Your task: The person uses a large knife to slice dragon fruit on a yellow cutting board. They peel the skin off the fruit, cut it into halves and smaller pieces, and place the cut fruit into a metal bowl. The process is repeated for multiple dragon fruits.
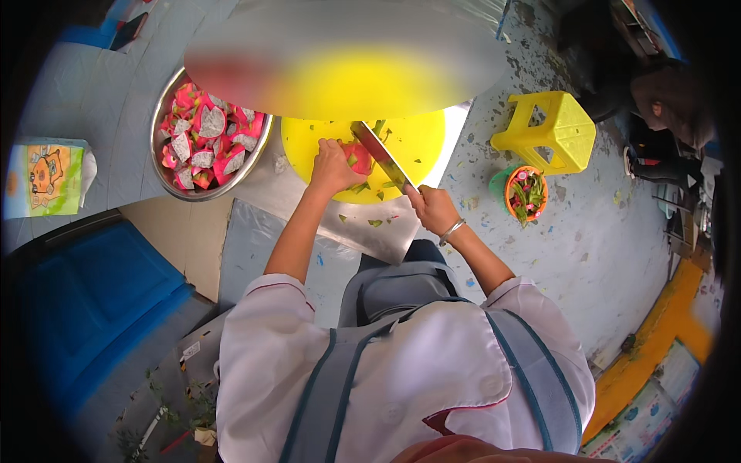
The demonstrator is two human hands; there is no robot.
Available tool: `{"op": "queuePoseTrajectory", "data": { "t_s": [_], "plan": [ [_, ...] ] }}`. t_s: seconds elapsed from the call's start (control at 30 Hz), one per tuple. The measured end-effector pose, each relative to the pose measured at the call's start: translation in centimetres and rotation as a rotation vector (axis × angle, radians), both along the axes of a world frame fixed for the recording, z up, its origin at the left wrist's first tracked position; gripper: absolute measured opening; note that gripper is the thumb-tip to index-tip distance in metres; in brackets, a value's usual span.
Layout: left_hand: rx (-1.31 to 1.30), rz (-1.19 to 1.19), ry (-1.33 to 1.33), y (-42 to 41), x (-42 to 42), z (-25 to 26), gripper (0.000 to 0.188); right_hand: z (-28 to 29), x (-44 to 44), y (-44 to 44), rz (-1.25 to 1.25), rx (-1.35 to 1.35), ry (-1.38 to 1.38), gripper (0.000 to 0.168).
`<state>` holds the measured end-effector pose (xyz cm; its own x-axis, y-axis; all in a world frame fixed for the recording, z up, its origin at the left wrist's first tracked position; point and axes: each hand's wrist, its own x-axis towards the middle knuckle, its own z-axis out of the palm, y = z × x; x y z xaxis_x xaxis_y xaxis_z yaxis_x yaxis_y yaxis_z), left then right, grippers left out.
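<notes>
On the round yellow cutting board (295,156) lies a pink dragon fruit (358,158), gripped by my left hand (333,168) from the left side. My right hand (434,208) holds the handle of a cleaver (385,156); its blade slants across the board just right of the fruit. Green scraps (388,184) are scattered on the board and on the metal sheet (382,237) beneath it. At the left, a steel bowl (217,194) is filled with cut dragon fruit pieces (202,133), white flesh with dark seeds. A blurred oval hides the far part of the board.
Right of the board, a yellow plastic stool (556,133) stands on the floor near an orange container (525,195) of green trimmings. A printed packet (52,179) lies on the grey surface at the left. A person in dark clothes (666,104) is at the upper right.
</notes>
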<state>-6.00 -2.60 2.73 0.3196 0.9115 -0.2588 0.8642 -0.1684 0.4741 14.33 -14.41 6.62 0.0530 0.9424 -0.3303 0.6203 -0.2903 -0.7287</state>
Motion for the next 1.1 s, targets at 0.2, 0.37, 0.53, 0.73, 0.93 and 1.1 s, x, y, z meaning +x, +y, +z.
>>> {"op": "queuePoseTrajectory", "data": {
  "t_s": [0.2, 0.37, 0.53, 0.73, 0.93, 1.1],
  "plan": [
    [-0.001, 0.030, -0.001, -0.1, 0.0, -0.2, 0.080, -0.8, 0.0, 3.1, 0.139, -0.051, -0.023, 0.048],
    [-0.003, 0.051, -0.047, 0.3, 0.0, -0.5, 0.084, -6.9, -2.0, 9.4, 0.175, -0.165, 0.028, 0.059],
    [-0.474, 0.717, -0.307, 2.0, -0.9, -4.9, 0.100, -5.6, 1.1, 11.6, 0.071, -0.150, 0.129, 0.055],
    [-0.313, 0.899, -0.346, 0.5, 1.7, 0.8, 0.110, -0.3, 4.2, 9.1, -0.021, -0.298, 0.269, 0.050],
    [-0.095, -0.140, -0.063, 6.7, 1.5, 2.1, 0.111, -3.3, 5.3, 7.7, 0.025, -0.094, 0.123, 0.049],
    [-0.540, 0.087, 0.144, 8.3, 4.2, 2.9, 0.108, -2.0, 5.5, 7.3, -0.038, -0.093, 0.134, 0.045]
  ]
}}
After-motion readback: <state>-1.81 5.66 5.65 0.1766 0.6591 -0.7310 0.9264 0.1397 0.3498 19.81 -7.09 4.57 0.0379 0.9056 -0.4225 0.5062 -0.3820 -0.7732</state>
